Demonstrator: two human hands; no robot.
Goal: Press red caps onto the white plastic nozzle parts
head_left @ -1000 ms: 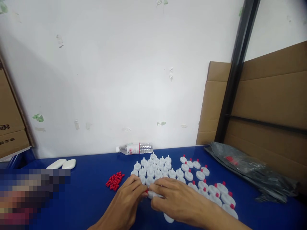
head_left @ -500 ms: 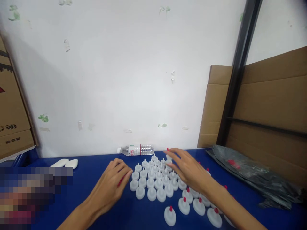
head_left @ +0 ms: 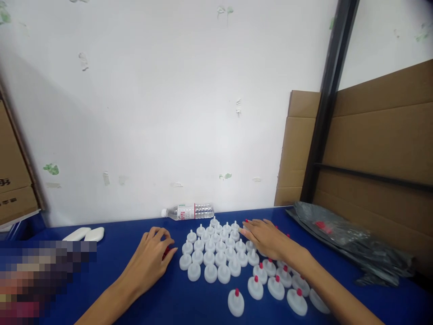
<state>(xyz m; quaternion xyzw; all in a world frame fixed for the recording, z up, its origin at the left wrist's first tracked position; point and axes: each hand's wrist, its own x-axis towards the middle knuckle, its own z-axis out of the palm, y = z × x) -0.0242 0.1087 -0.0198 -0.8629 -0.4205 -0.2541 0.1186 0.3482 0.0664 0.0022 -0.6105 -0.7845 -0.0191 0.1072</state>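
My left hand point(head_left: 154, 255) rests left of the group, fingers curled around small red caps point(head_left: 166, 252) that show between thumb and fingers; how many is unclear. Rows of white nozzle lids point(head_left: 209, 257) with bare upright tips stand in the middle of the blue table point(head_left: 142, 311). At the back right of these rows, my right hand point(head_left: 267, 239) has its thumb and fingers around a white lid with a red tip, mostly hidden. Several red-tipped white lids point(head_left: 255, 287) stand nearer me on the right, some of them behind my right forearm.
A clear plastic bottle point(head_left: 189, 211) lies along the wall. Two white rounded objects point(head_left: 94, 234) sit at the back left. A grey plastic bag point(head_left: 352, 246) with something red in it lies on the right, before cardboard sheets point(head_left: 375, 135). A pixelated patch covers the lower left.
My right hand has moved right with the red-tipped lid, away from the bare rows. My left hand has shifted a little left and its fingers have loosened. The view has turned slightly.
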